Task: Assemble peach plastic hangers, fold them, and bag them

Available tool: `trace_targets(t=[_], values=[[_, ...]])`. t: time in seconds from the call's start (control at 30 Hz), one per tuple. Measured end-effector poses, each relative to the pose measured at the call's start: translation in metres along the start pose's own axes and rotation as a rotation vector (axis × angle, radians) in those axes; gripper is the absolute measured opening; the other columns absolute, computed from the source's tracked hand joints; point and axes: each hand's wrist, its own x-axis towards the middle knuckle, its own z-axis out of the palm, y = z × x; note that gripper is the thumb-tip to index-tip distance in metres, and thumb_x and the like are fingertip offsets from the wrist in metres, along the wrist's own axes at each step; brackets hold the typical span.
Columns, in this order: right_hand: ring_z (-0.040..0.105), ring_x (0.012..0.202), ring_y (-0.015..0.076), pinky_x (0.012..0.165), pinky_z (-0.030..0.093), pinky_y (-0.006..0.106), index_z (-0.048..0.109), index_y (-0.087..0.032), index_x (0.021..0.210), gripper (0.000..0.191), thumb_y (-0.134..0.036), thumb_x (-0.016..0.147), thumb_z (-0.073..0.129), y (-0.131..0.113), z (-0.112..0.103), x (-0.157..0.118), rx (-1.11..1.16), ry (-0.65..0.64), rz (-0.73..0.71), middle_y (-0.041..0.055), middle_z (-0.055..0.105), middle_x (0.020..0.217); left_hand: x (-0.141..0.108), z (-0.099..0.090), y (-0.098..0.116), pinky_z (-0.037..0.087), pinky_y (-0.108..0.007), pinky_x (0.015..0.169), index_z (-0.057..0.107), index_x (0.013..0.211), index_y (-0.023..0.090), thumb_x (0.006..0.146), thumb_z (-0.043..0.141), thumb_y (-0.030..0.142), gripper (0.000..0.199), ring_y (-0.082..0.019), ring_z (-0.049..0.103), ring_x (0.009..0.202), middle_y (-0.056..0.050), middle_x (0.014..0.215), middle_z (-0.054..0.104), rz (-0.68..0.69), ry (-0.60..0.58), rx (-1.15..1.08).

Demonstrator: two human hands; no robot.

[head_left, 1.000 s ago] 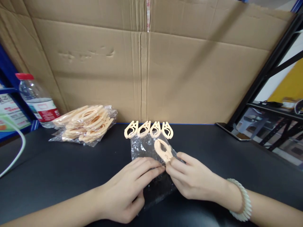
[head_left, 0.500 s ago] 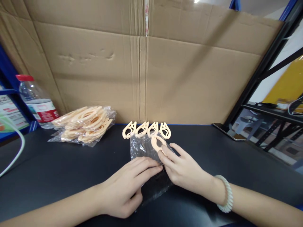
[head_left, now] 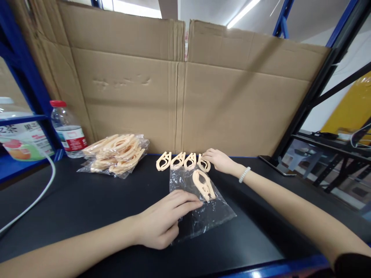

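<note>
A clear plastic bag (head_left: 214,214) lies flat on the black table under the fingers of my left hand (head_left: 165,220), which hold it near its middle. The thumb of that hand is tucked in at the bag's left side. One cream folding hanger (head_left: 204,185) is at the upper part of the bag, its lower end close to my left fingertips. Behind it, several more folding hangers (head_left: 177,161) stand in a row by the cardboard. My right hand (head_left: 218,159), with a coiled bracelet, has its fingers closed over the top of the rightmost hanger (head_left: 205,166).
Bagged hangers (head_left: 118,154) are piled at the back left, beside a red-capped bottle (head_left: 69,133). A white cable (head_left: 48,189) runs along the left side. Cardboard (head_left: 133,100) walls off the back. A phone-like flat object (head_left: 276,166) lies at the back right.
My right hand has let go of the hanger at the bag and moved back to the rightmost hanger in the row. My left hand stays at the bag. The view has tilted up.
</note>
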Motion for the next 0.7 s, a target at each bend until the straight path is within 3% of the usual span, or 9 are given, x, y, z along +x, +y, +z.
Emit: trace_targets(t=[0.17, 0.33, 0.5, 0.7], values=[[0.044, 0.128, 0.0238, 0.098, 0.043, 0.039, 0.051, -0.016, 0.134, 0.051, 0.001, 0.086, 0.045, 0.015, 0.023, 0.013, -0.02, -0.123, 0.043, 0.0141, 0.05, 0.141, -0.002, 0.001, -0.003, 0.041, -0.049, 0.106, 0.032, 0.143, 0.021, 0.066, 0.041, -0.001, 0.08, -0.027, 0.047, 0.124, -0.013, 0.134, 0.049, 0.041, 0.023, -0.013], [0.042, 0.131, 0.0288, 0.097, 0.043, 0.042, 0.059, -0.014, 0.122, 0.039, -0.002, 0.087, 0.048, 0.018, 0.019, 0.0, -0.028, -0.213, 0.14, 0.0181, 0.05, 0.139, -0.002, 0.003, -0.002, 0.045, -0.044, 0.101, 0.048, 0.126, 0.02, 0.07, 0.044, 0.0, 0.06, -0.025, 0.052, 0.114, -0.011, 0.126, 0.055, 0.037, 0.041, 0.012], [0.064, 0.102, 0.0251, 0.089, 0.048, 0.038, 0.066, -0.013, 0.11, 0.029, -0.005, 0.087, 0.049, 0.025, 0.0, -0.044, 0.021, -0.283, 0.221, 0.0153, 0.068, 0.105, -0.001, 0.005, -0.002, 0.046, -0.042, 0.098, 0.054, 0.113, 0.019, 0.073, 0.045, 0.002, 0.045, -0.024, 0.054, 0.109, -0.01, 0.119, 0.058, 0.038, 0.047, 0.05], [0.062, 0.109, 0.023, 0.095, 0.049, 0.038, 0.058, -0.014, 0.126, 0.037, -0.012, 0.09, 0.046, 0.006, -0.017, -0.117, 0.116, -0.215, 0.249, 0.0149, 0.064, 0.119, -0.001, 0.007, -0.002, 0.047, -0.041, 0.097, 0.054, 0.116, 0.018, 0.075, 0.044, 0.002, 0.045, -0.023, 0.055, 0.109, -0.011, 0.12, 0.059, 0.04, 0.029, 0.079]])
